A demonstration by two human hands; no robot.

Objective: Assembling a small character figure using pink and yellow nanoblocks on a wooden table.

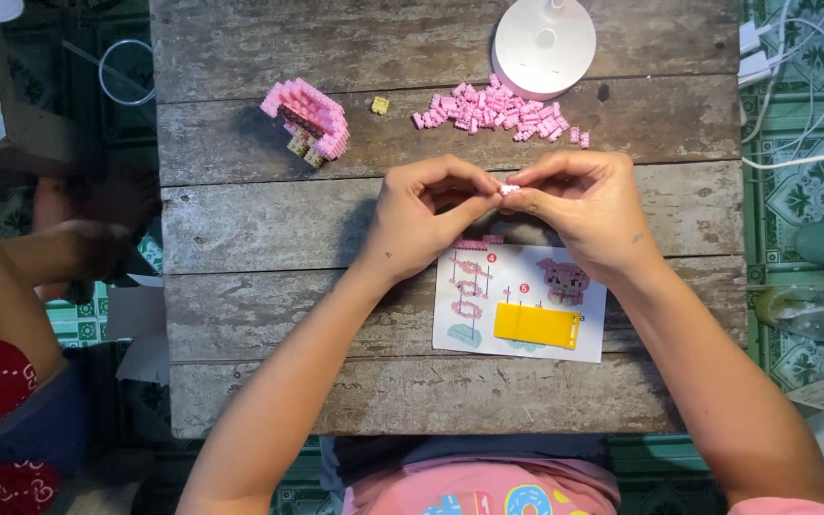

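My left hand (pixel 426 221) and my right hand (pixel 586 212) meet above the middle of a weathered wooden table (pixel 269 315). Their fingertips pinch a tiny white brick piece (pixel 508 189) between them. Just below the hands lies a printed instruction sheet (pixel 488 329) with a flat yellow tool (pixel 536 325) resting on it. Beyond the hands, a loose pile of small pink bricks (pixel 498 110) is spread along a plank. At the far left stands a partly built pink and tan brick model (pixel 307 119), and a single small yellow brick (pixel 380 105) lies beside it.
A round white lamp base (pixel 544 43) stands at the table's far edge, touching the brick pile. White cables (pixel 793 95) run over the patterned floor on the right. Another person's arm and knee (pixel 40 257) sit close to the table's left edge.
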